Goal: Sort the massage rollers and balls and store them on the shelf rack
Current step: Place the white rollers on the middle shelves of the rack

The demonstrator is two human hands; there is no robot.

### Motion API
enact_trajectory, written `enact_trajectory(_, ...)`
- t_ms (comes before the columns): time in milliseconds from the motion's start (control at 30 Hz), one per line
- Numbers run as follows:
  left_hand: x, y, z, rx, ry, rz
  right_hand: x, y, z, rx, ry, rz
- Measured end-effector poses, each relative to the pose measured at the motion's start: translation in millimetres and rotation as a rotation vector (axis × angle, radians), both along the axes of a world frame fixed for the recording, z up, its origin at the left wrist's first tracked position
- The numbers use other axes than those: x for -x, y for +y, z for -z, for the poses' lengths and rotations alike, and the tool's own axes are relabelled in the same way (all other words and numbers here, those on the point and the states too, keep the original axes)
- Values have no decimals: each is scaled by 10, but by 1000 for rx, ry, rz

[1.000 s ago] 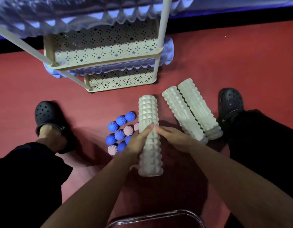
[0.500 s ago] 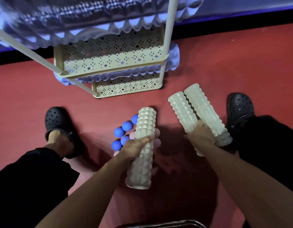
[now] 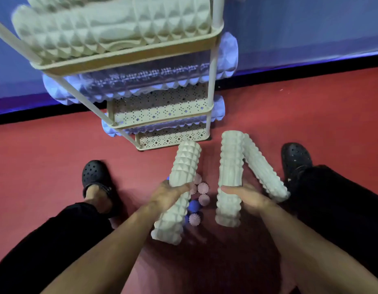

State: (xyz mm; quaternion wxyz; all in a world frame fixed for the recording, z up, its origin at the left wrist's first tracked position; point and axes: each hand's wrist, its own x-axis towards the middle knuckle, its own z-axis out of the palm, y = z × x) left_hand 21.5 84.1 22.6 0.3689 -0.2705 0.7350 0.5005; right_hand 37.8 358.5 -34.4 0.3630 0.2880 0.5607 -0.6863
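Red floor (image 3: 56,149) all around, and the person is sitting over it with a pale grey foam roller in each fist. Left hand (image 3: 169,195) is wrapped around the middle of the left roller (image 3: 179,187), which leans a bit to the right with its near end pointing back at the camera. Right hand (image 3: 246,196) is closed around the right roller (image 3: 230,177), held pretty much straight up and down in the view. A third roller (image 3: 264,168) of the same pale grey lies on the floor just beside the right one, angled off toward the right shoe (image 3: 296,160). Between the two held rollers you can see a bunch of little spiky balls on the floor, some pink balls (image 3: 203,188) and at least one blue ball (image 3: 193,205), partly hidden behind the left roller. Left shoe (image 3: 94,177) is a black clog too, well apart from the pile. Ahead stands the cream shelf rack (image 3: 162,109) with perforated trays; the top tier already holds pale rollers (image 3: 111,28), and bluish-lit rollers (image 3: 141,81) sit on the tiers below, ends poking out past the frame. Bottom tray looks bare, though it's partly hidden.
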Motion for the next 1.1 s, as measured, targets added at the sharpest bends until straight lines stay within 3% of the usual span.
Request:
enact_trajectory(367,-339,-296,-1806,190,428,88,-141,-456,-2031,251,211,9)
enact_trajectory(533,-497,-496,-2602,301,607,94,-93,-632,-2932,236,388,-20)
enact_trajectory(667,-572,-685,-3074,454,684,115,10,-671,-3517,-77,657,-219)
enact_trajectory(767,-587,-852,-3286,527,699,136,214,-698,-3903,-525,912,-378)
enact_trajectory(900,-536,-1043,-3357,625,666,228,579,-852,-4371,-1074,938,-586)
enact_trajectory(1100,-258,-1246,-3349,835,699,456,1083,-1215,-4643,-1386,1073,-772)
